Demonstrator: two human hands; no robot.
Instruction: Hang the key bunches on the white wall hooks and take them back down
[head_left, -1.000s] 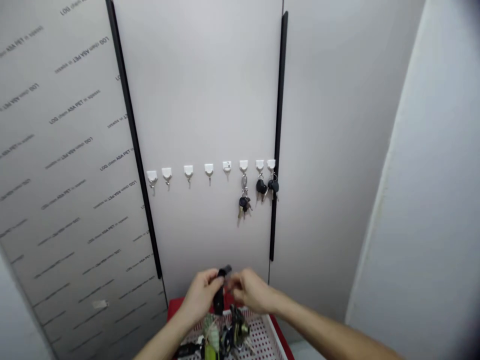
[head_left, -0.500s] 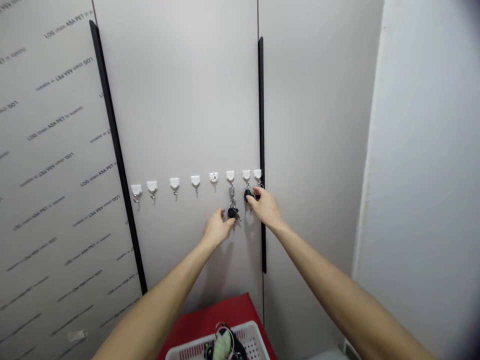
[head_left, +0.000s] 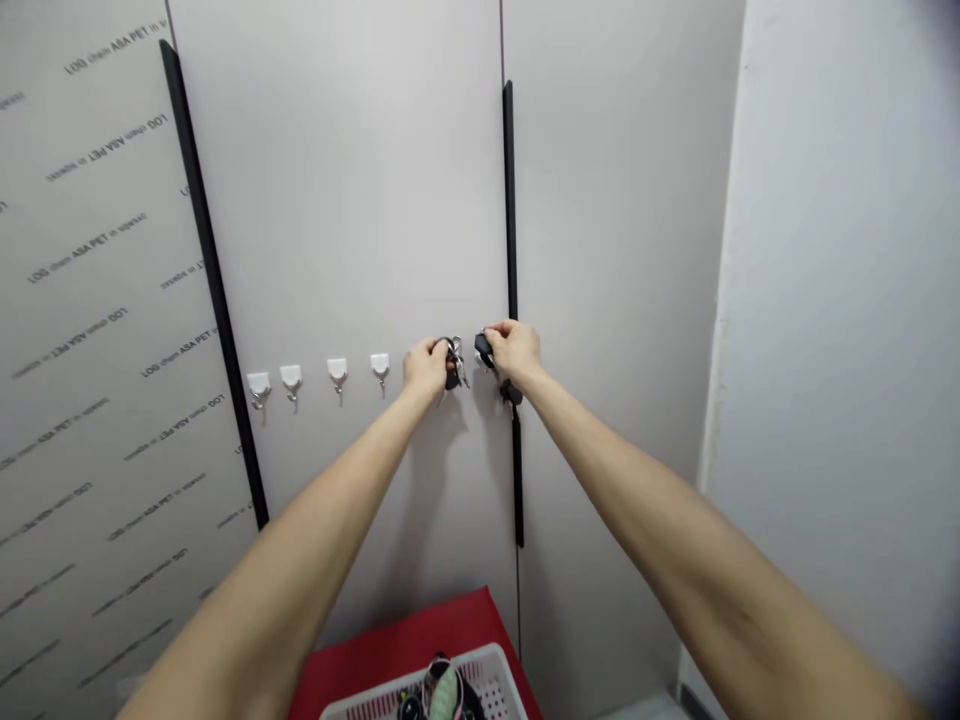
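Observation:
My left hand (head_left: 425, 368) is closed on a bunch of keys (head_left: 453, 368) with a dark fob, raised close to a hook on the cabinet door. Just to the right, my right hand (head_left: 514, 348) pinches a black key fob (head_left: 484, 346) up by another hook that it partly covers. Below that hand hangs a further dark key fob (head_left: 511, 393), beside the black door handle. Farther left on the door, several white adhesive hooks (head_left: 337, 370) with metal prongs have nothing on them. Whether the held keys still touch their hooks cannot be made out.
A white plastic basket (head_left: 504, 661) holding assorted small items stands on a red surface (head_left: 390, 645) below my arms. Long black handles (head_left: 217, 290) run down the cabinet doors. A white wall (head_left: 832, 300) rises at the right.
Both hands have moved up. The left has closed on the keys that were hanging and lifted them to hook height; the right has raised its fob. The view has shifted slightly.

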